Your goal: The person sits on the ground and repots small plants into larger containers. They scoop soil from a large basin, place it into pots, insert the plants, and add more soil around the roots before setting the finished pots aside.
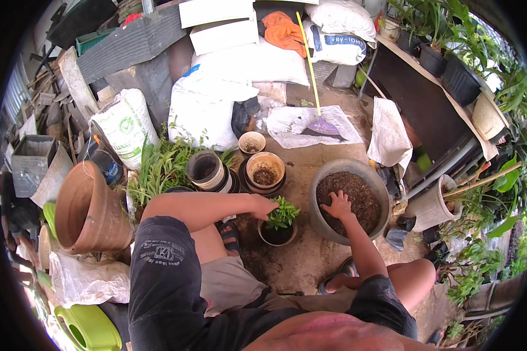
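Note:
Just left of centre, my left hand (265,207) grips a small green leafy plant (283,213) from its left side; the leaves partly hide my fingertips. The plant stands in a round pot (277,242) with dark contents, on the ground between my feet. My right hand (339,205) rests with spread fingers on brown, crumbly potting soil (359,193). That soil fills much of a large grey round tub (385,206), right of the small pot. My right hand lies over the tub's left half, and no soil is visible lifted in it.
Beyond my left forearm stand stacked plastic pots (206,169) and soil-stained pots (265,164). A large terracotta-coloured pot (94,219) lies tilted at left. White sacks (211,105) and a yellow-handled purple rake (323,127) are ahead. A dark-sided bench (421,118) bears potted plants at right.

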Demonstrator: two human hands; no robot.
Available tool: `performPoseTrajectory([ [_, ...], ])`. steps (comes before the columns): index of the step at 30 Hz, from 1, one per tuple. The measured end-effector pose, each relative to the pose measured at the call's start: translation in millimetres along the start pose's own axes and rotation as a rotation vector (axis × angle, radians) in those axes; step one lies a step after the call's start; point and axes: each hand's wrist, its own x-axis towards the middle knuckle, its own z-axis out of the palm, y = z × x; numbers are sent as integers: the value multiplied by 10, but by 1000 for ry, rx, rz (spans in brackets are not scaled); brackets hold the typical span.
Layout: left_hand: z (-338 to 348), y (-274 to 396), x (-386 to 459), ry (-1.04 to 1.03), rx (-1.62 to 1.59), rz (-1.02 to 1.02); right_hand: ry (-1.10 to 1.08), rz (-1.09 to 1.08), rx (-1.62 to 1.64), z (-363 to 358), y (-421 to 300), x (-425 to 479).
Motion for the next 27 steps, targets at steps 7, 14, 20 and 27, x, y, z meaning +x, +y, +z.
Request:
performPoseTrajectory([
  [7,-77,166,-142,42,-83,-10,79,-4,-60,11,135,-100],
  [14,47,192,-299,159,52,13,27,-29,-24,34,103,-54],
  [20,261,190,-208,264,-43,25,192,-80,304,161,585,239],
  [27,398,171,-229,443,-175,31,-233,296,1587,-248,574,104],
])
